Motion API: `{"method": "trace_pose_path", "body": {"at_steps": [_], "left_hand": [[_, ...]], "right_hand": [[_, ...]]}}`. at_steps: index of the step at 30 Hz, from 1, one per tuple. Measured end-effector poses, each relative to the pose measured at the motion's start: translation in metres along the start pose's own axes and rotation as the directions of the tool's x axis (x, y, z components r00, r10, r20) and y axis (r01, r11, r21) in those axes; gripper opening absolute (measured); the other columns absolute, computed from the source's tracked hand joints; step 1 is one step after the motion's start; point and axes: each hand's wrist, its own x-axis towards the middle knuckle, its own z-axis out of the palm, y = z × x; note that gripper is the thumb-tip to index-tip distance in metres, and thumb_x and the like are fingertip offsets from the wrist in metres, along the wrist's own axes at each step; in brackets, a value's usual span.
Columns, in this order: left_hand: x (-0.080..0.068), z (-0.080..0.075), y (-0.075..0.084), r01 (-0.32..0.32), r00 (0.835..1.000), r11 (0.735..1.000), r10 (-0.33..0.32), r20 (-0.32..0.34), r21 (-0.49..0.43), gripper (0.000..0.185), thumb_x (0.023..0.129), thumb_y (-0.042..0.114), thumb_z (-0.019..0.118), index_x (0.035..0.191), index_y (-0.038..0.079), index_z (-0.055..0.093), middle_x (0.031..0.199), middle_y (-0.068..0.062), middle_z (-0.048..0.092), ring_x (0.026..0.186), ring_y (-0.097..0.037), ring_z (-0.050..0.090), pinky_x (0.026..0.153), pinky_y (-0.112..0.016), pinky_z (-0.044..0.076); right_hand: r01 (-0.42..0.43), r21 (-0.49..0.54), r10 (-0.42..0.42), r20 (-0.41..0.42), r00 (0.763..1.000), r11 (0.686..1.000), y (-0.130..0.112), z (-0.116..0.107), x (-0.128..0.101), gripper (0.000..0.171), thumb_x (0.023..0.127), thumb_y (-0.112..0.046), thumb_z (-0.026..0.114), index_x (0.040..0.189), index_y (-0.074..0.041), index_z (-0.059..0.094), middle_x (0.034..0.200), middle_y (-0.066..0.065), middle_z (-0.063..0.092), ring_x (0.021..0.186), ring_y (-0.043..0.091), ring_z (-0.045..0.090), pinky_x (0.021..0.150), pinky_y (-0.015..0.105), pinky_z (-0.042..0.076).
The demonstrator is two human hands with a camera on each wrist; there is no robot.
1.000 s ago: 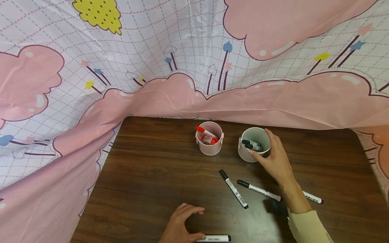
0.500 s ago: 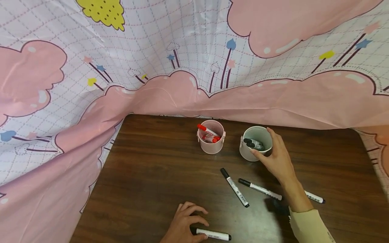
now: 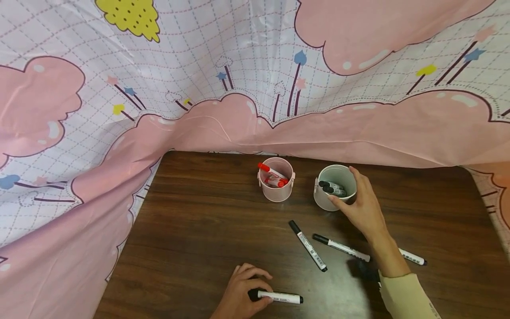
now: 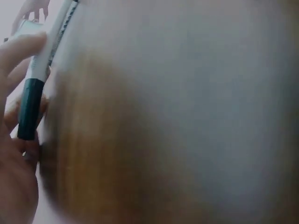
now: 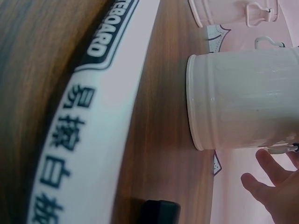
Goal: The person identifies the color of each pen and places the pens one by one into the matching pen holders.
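Observation:
My left hand [image 3: 238, 293], low in the head view, pinches a black-capped whiteboard marker [image 3: 283, 297] between thumb and fingers. The cap end points toward the palm; the left wrist view also has this marker [image 4: 43, 60], its dark cap downward. At the back, my right hand [image 3: 363, 207] holds the right side of a whitish bucket [image 3: 326, 204], thumb at the near rim and a finger at the far side. Black-capped markers [image 3: 334, 188] lie inside that bucket. In the right wrist view, fingertips [image 5: 256, 184] show beside the bucket [image 5: 243, 100].
A pink bucket [image 3: 276, 195] with red markers stands left of the whitish one. On the brown table [image 3: 191, 230], one marker [image 3: 307, 246] lies slanted, another [image 3: 346, 250] is to its right, and a third [image 3: 412, 257] is partly behind the right forearm. A patterned cloth [image 3: 239, 124] hangs behind.
My left fingers have closed onto the marker, which has turned slightly and moved a little up the view. My right hand stays at the whitish bucket.

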Motion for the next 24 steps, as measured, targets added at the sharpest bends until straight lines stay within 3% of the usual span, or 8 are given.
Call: {"method": "trace_pose_path", "body": {"at_steps": [2,5,11,17,24], "left_hand": [[0.003,-0.003,0.002,0.052,0.999,0.997,-0.051,0.013,-0.049,0.014,0.087,0.039,0.076,0.099,0.042,0.070,0.118,0.022,0.064,0.103,0.000,0.054,0.084,-0.037,0.043],[0.008,-0.008,0.003,0.077,0.997,0.991,-0.077,0.009,-0.114,0.018,0.088,0.035,0.076,0.105,0.037,0.070,0.113,0.022,0.067,0.099,0.001,0.057,0.083,-0.035,0.046],[0.013,-0.011,0.003,0.067,0.997,0.983,-0.072,-0.021,-0.170,0.019,0.088,0.030,0.077,0.106,0.033,0.072,0.099,0.022,0.068,0.086,0.001,0.060,0.074,-0.025,0.045],[0.016,-0.010,0.003,0.059,0.997,0.975,-0.069,-0.039,-0.216,0.019,0.088,0.028,0.077,0.105,0.033,0.072,0.097,0.019,0.070,0.084,-0.001,0.062,0.075,-0.028,0.049],[0.023,-0.012,0.004,0.028,0.995,0.970,-0.052,-0.091,-0.243,0.020,0.084,0.022,0.082,0.102,0.026,0.074,0.094,0.015,0.071,0.083,-0.004,0.064,0.076,-0.029,0.052]], "right_hand": [[0.000,0.004,0.000,0.004,1.000,1.000,0.000,0.000,0.000,0.096,0.078,-0.031,0.085,0.155,-0.013,0.031,0.139,0.023,0.045,0.123,0.041,0.046,0.097,0.061,0.036],[0.004,0.007,-0.005,0.008,1.000,1.000,0.000,-0.001,0.000,0.096,0.078,-0.031,0.085,0.155,-0.012,0.031,0.139,0.023,0.045,0.123,0.040,0.046,0.097,0.061,0.036],[0.004,0.001,-0.004,0.005,1.000,1.000,0.000,-0.001,0.001,0.096,0.078,-0.031,0.085,0.155,-0.013,0.031,0.140,0.023,0.044,0.125,0.040,0.045,0.098,0.060,0.035],[-0.009,0.000,0.009,0.009,1.000,1.000,0.001,-0.002,0.000,0.096,0.078,-0.033,0.085,0.155,-0.014,0.031,0.141,0.023,0.044,0.125,0.040,0.045,0.098,0.061,0.035],[0.000,0.008,0.000,0.007,1.000,1.000,0.000,-0.001,0.000,0.096,0.078,-0.032,0.085,0.155,-0.013,0.031,0.142,0.022,0.044,0.124,0.039,0.046,0.097,0.061,0.036]]}}
